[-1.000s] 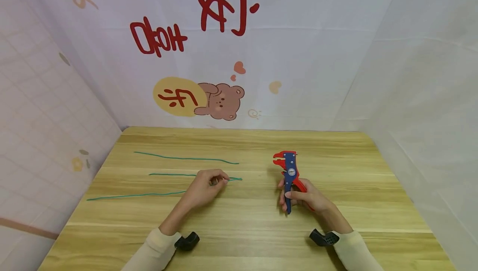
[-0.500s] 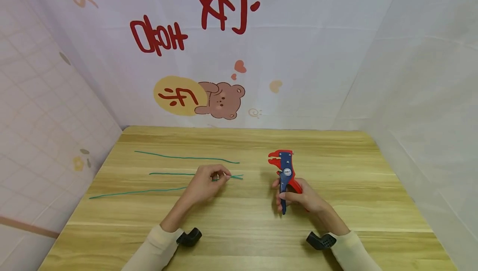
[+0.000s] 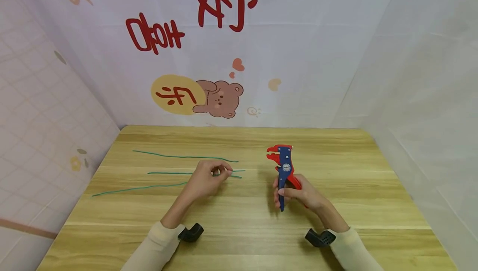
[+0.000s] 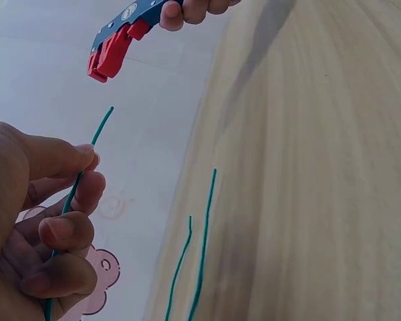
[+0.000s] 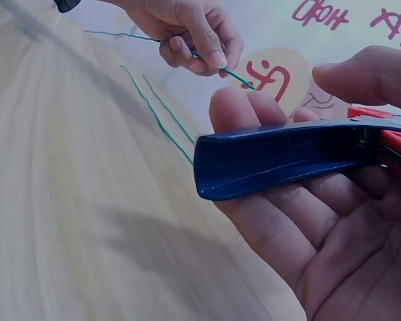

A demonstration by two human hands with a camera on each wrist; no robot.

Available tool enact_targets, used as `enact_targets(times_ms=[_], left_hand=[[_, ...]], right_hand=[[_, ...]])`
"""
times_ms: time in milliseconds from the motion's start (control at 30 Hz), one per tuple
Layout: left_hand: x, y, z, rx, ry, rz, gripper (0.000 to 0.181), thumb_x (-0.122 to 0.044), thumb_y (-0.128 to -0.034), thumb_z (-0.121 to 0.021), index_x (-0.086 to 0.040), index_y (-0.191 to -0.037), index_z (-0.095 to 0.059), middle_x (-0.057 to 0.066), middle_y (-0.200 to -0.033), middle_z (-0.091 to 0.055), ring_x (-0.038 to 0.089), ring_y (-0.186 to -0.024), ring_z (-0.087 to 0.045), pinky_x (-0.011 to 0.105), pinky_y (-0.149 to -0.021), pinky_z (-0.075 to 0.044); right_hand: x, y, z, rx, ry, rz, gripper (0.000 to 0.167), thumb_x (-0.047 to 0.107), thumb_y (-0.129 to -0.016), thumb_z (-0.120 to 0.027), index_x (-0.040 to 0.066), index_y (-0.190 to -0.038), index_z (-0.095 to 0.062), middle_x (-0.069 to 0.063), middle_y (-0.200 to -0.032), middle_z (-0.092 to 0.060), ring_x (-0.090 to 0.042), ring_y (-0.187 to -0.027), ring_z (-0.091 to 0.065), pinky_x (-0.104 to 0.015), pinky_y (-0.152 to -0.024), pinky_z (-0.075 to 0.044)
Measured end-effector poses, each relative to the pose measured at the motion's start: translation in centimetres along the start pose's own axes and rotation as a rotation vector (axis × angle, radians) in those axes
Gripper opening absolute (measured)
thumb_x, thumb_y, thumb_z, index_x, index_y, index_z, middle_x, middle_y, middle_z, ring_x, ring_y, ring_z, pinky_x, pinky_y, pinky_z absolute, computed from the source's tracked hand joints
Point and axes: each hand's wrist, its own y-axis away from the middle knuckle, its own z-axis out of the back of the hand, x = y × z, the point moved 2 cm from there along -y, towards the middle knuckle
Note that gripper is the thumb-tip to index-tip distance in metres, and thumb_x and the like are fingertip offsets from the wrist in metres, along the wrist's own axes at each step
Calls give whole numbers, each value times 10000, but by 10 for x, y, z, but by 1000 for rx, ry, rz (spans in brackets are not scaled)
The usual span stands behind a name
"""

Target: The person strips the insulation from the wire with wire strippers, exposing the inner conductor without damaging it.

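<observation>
My left hand pinches a thin green wire between thumb and index finger near one end. A short tip sticks out beyond the fingers, and the rest trails left past the wrist. Held up over the table, a blue-and-red wire stripper sits in my right hand, its red jaws uppermost and facing left. In the right wrist view the fingers lie behind the blue handle. A gap separates the wire tip from the stripper. Two more green wires, a far one and a nearer one, lie on the table.
The wood-grain table carries the loose wires on its left half. A white printed cloth rises behind the table and along both sides. A black wrist camera sits at the left cuff, another at the right.
My left hand has shifted slightly away from me and right, lifting the held wire's tip apart from the wire beneath. My right hand has brought the stripper a little left and farther from me.
</observation>
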Motion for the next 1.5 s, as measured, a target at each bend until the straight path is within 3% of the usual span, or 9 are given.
enact_targets(times_ms=[233,467,567,733,1000,1233,1500], left_hand=[[-9,-8,3,-12,9,3,52,-193,-968,-727,-200,-946,-773,-75,-770,-681,147,-677,-557,238,-625,-455],[-21,-10,12,-42,34,-20,42,-180,-958,-739,-171,-939,-776,-36,-776,-702,122,-636,-532,234,-576,-433],[-25,-11,14,-44,37,-33,54,-177,-964,-731,-202,-939,-772,-46,-760,-688,118,-622,-521,227,-551,-415],[-34,-12,17,-57,41,-40,81,-169,-964,-729,-238,-947,-767,-41,-743,-678,132,-613,-527,229,-545,-421],[-46,-14,22,-90,79,-62,53,-178,-965,-729,-191,-966,-780,-49,-740,-662,137,-633,-527,232,-572,-425],[-56,-19,23,-118,79,-104,79,-169,-956,-737,-233,-952,-782,-66,-739,-672,140,-634,-529,232,-576,-419],[-63,-21,23,-128,83,-123,79,-135,-948,-734,-196,-953,-784,-66,-739,-678,111,-625,-534,232,-568,-425]], right_hand=[[10,-4,-5,39,-51,37,248,-61,-1011,-447,-239,-1171,-384,-161,-1015,-716,-335,-863,-747,-470,-833,-618],[18,-10,-13,91,-28,71,182,-90,-995,-447,-162,-1162,-458,-304,-1097,-667,-424,-953,-704,-544,-801,-607],[20,-11,-16,95,-36,73,182,-91,-993,-446,-159,-1163,-452,-315,-1107,-670,-403,-962,-717,-535,-810,-609],[23,-14,-20,89,-36,91,190,-91,-998,-433,-200,-1153,-412,-271,-1062,-726,-335,-928,-760,-526,-829,-609],[27,-17,-24,92,-49,110,149,-111,-995,-409,-168,-1129,-442,-206,-973,-736,-319,-874,-768,-615,-799,-584],[32,-20,-27,105,-34,123,159,-124,-992,-413,-145,-1143,-457,-169,-957,-715,-314,-861,-760,-567,-800,-602],[38,-27,-31,149,-25,174,156,-120,-986,-414,-150,-1133,-457,-247,-911,-661,-329,-817,-744,-551,-776,-609]])
